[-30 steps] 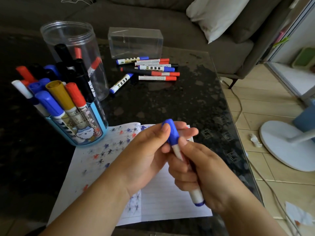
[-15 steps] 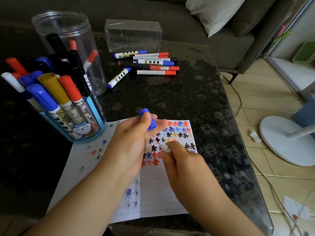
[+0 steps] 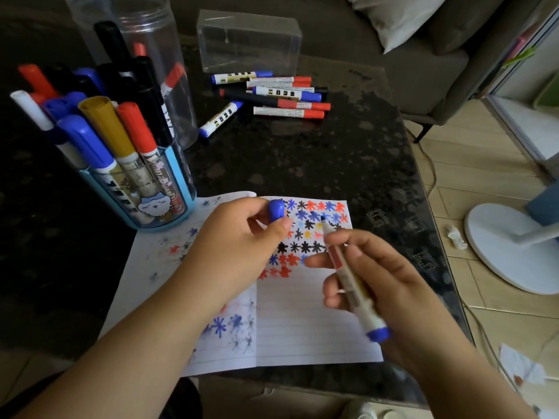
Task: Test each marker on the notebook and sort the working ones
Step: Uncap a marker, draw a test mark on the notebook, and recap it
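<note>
An open lined notebook [image 3: 302,322] lies at the near edge of the dark table, its right page covered at the top with blue, red and black star marks. My right hand [image 3: 378,276] grips an uncapped blue marker [image 3: 351,276], tip pointing up and away, just over the star marks. My left hand [image 3: 236,246] pinches the marker's blue cap [image 3: 276,209] above the notebook's fold. A blue holder [image 3: 169,189] at the left is packed with capped markers. Several markers [image 3: 272,96] lie loose at the table's far side.
A tall clear jar [image 3: 163,55] with a few markers stands behind the holder. An empty clear plastic box [image 3: 248,40] sits beyond the loose markers. A sofa runs along the back. A white fan base [image 3: 502,249] and cables are on the tiled floor at the right.
The cap came off the blue marker and stays in my left hand. My right hand turned the marker and brought its tip over the star marks on the right page.
</note>
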A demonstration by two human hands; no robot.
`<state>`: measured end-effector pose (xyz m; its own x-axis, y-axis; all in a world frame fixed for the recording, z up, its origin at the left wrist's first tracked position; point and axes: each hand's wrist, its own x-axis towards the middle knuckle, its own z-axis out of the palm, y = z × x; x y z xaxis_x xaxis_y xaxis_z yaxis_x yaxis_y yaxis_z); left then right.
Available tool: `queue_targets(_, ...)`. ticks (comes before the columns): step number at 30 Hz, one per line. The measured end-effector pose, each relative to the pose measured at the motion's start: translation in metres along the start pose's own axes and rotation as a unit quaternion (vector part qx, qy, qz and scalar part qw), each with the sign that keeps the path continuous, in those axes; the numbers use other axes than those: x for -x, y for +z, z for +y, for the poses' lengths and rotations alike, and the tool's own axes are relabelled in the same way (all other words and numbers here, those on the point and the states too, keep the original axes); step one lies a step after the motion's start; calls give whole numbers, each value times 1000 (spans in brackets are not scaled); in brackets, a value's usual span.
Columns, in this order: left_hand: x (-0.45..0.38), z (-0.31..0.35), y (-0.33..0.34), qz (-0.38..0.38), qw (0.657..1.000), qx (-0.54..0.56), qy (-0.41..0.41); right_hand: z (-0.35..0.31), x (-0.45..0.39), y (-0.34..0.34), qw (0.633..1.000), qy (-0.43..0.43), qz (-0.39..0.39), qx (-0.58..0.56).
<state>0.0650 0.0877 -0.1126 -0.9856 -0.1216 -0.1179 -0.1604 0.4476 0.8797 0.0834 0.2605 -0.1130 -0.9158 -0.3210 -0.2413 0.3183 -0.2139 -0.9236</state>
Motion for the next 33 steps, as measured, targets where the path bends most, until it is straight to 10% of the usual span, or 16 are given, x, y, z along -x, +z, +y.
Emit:
queue_targets(4, -1, -6, -2, -5, 995, -95, 34, 5, -2, -9, 993, 8, -3, -117)
queue_targets(33, 0, -11, -1, -51, 972, -207, 100, 45, -18, -6, 912, -191, 138, 335)
